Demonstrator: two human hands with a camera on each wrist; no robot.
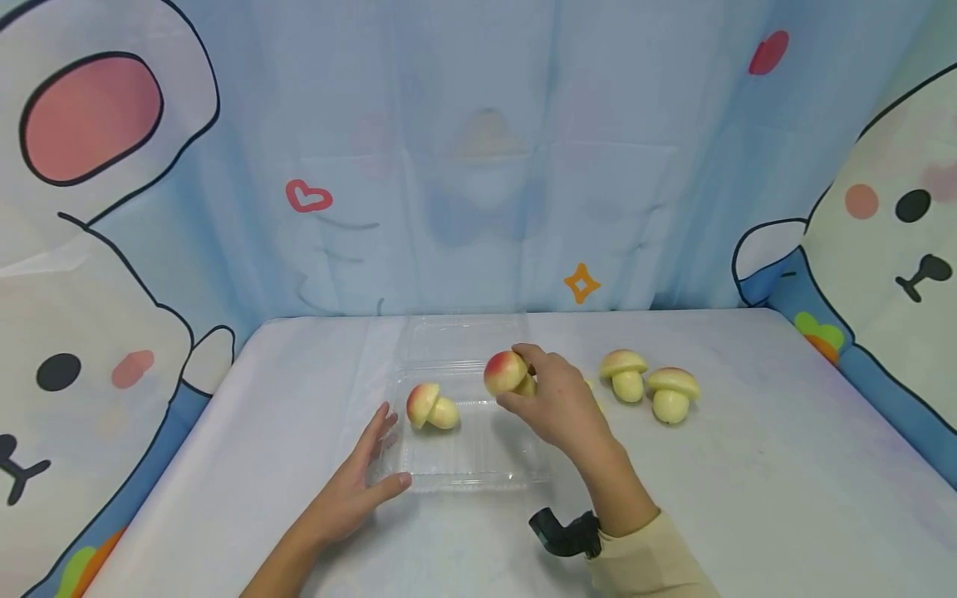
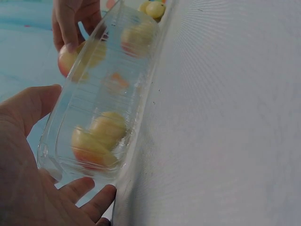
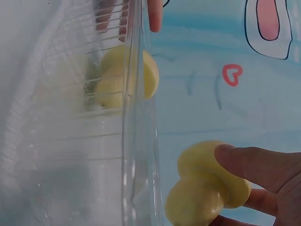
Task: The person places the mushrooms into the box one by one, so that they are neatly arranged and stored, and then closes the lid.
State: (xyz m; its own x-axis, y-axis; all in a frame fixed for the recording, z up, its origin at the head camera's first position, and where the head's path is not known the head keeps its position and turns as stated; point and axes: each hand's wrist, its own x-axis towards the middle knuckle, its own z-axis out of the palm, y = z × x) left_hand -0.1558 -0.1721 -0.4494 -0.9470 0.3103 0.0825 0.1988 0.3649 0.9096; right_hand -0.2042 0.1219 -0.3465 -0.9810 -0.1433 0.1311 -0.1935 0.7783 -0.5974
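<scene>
In the head view, the right hand point(image 1: 557, 397) gripped a red-and-yellow mushroom point(image 1: 504, 374), thumb and fingers closed about it, above the right part of a clear container point(image 1: 486, 453) whose lid point(image 1: 463, 336) lay folded back; a second mushroom point(image 1: 434, 409) lay on its side in the left part. The left hand point(image 1: 351, 494) held nothing, its thumb and fingers spread wide around the container's left end. To the right, two mushrooms point(image 1: 626, 386) stood on the white table point(image 1: 785, 473), with another mostly hidden behind the right hand. The step in hand looked like loading the container, one piece in and one at the point of placing. In the left wrist view, the left thumb sat by the rim and the fingers reached round the end; how firmly they touched could not be told. In the right wrist view, the right thumb pressed on the held mushroom's cap, fingers behind it, clear of the container wall. The next move seemed to call for lowering it beside the first, then loosening the pinch.
</scene>
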